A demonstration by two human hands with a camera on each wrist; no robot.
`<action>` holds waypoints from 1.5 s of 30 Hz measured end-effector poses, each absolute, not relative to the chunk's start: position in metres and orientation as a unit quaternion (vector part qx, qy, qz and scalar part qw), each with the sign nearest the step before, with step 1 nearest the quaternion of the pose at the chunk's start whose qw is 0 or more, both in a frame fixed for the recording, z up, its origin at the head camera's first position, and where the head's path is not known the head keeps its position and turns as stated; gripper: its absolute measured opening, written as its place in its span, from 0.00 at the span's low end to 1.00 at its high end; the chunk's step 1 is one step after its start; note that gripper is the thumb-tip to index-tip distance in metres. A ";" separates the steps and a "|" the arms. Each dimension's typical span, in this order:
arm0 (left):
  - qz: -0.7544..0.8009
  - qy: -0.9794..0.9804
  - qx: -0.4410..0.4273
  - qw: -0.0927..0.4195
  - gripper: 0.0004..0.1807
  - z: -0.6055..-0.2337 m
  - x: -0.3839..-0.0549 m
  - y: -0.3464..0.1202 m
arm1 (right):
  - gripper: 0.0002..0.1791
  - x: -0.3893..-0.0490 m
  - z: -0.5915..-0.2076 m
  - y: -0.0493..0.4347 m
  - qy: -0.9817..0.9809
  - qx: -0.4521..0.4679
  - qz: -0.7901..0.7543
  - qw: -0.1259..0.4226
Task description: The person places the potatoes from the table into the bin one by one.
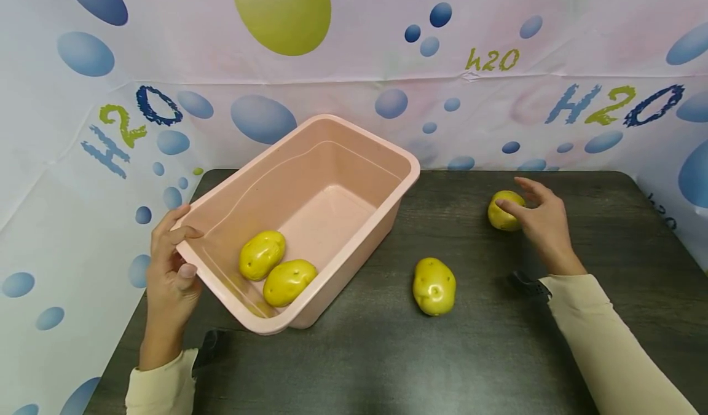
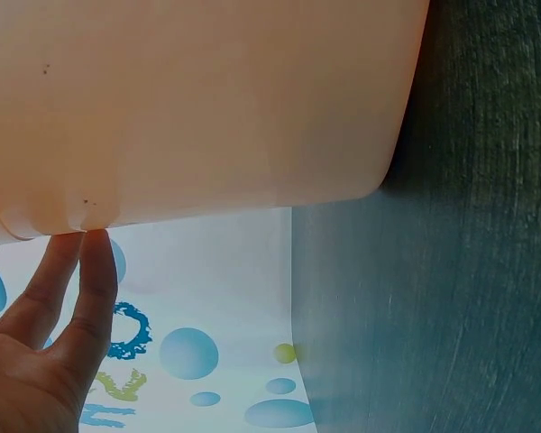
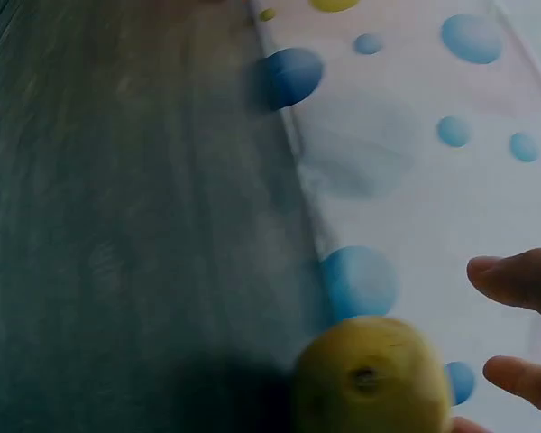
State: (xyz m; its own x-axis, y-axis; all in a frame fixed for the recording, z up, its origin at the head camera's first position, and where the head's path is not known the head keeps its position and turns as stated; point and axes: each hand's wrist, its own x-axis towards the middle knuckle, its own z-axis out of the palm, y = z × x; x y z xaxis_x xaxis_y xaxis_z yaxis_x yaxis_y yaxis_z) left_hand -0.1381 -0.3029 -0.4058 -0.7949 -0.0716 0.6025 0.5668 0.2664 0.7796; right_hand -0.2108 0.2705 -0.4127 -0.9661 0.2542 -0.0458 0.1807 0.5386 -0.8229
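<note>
My left hand (image 1: 174, 273) grips the near-left corner of a pink plastic tub (image 1: 354, 267), thumb at the rim and fingers over the edge. The tub stands tilted, and two glossy yellow potato-shaped pieces (image 1: 262, 255) lie at its lower end. In the left wrist view, fingers (image 2: 95, 289) touch the tub's outer wall. At the right, my right hand (image 1: 544, 221) is at a rounder yellow piece (image 1: 502, 215), thumb and fingers spread around it. A dark dimple shows on that piece (image 3: 370, 379) in the right wrist view. Another yellow potato-shaped piece (image 1: 434, 286) lies between the tub and my right hand.
Everything stands on a dark wood-grain table (image 1: 365, 366). A white sheet (image 1: 354, 64) printed with bubbles and H2O lettering hangs behind the table and along its left and right sides. Dark wrist straps (image 1: 530, 284) show at both sleeves.
</note>
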 end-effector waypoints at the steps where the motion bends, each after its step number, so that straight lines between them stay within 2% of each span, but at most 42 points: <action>1: -0.583 -0.746 -0.166 0.274 0.40 -0.406 -0.138 -0.303 | 0.40 -0.211 -0.416 0.270 -0.880 -0.118 0.459 0.041; 12: -0.585 -0.744 -0.169 0.275 0.39 -0.407 -0.139 -0.303 | 0.42 -0.219 -0.437 0.273 -0.919 -0.057 0.390 0.017; 19: -0.582 -0.745 -0.175 0.276 0.39 -0.407 -0.139 -0.303 | 0.41 -0.221 -0.443 0.274 -0.935 -0.024 0.353 0.027; 33: -0.583 -0.744 -0.179 0.273 0.38 -0.407 -0.138 -0.303 | 0.33 -0.216 -0.437 0.273 -0.939 0.023 0.344 0.017; 40: -0.585 -0.743 -0.182 0.272 0.38 -0.407 -0.139 -0.303 | 0.30 -0.212 -0.424 0.272 -0.941 0.050 0.335 0.019; 45: -0.586 -0.742 -0.177 0.272 0.38 -0.407 -0.140 -0.304 | 0.30 -0.210 -0.411 0.270 -0.943 0.067 0.327 0.000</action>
